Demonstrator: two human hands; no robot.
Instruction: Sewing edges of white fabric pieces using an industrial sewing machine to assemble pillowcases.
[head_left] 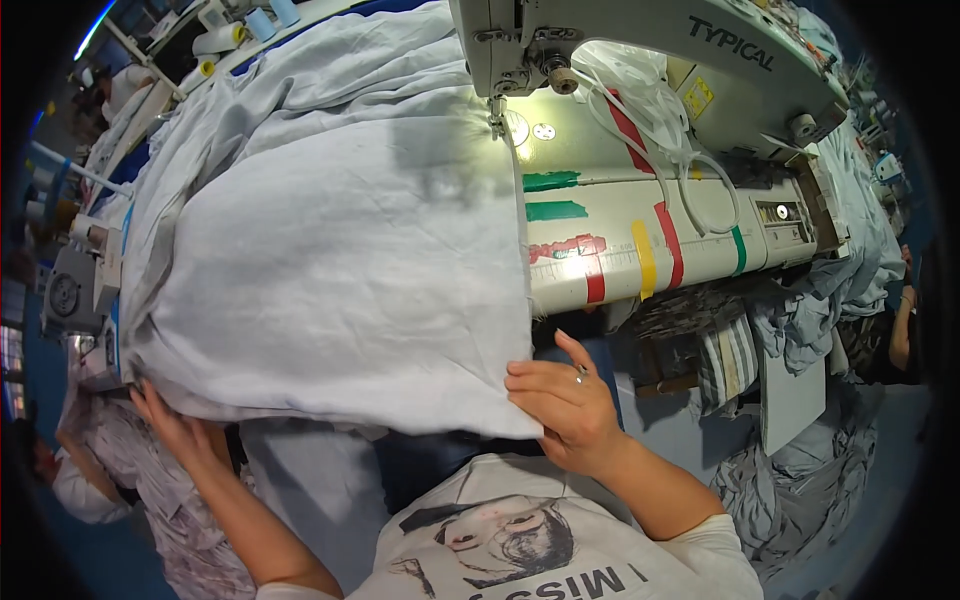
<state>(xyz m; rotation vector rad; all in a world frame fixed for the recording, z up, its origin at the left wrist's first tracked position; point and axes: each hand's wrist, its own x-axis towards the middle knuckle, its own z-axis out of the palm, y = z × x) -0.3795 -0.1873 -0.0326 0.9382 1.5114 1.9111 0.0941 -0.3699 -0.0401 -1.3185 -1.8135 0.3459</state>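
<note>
A large pale grey-white fabric piece (350, 270) spreads over the sewing table, its right edge running up to the presser foot (497, 120) of a sewing machine (640, 50). At the fabric's near right corner, my right hand (570, 400) pinches the edge between thumb and fingers; a ring shows on one finger. My left hand (175, 425) is at the near left edge of the fabric, its fingers partly hidden under or behind the cloth, so its grip is unclear. Between the two hands the near edge hangs over the table front.
Coloured tape strips (642, 260) mark the machine bed. White tubing (690, 170) loops beneath the machine arm. Heaped grey cloth (800, 480) lies at the right, with more piled cloth (180, 500) at lower left. Thread cones (222, 40) stand at the far left. Other people work at both sides.
</note>
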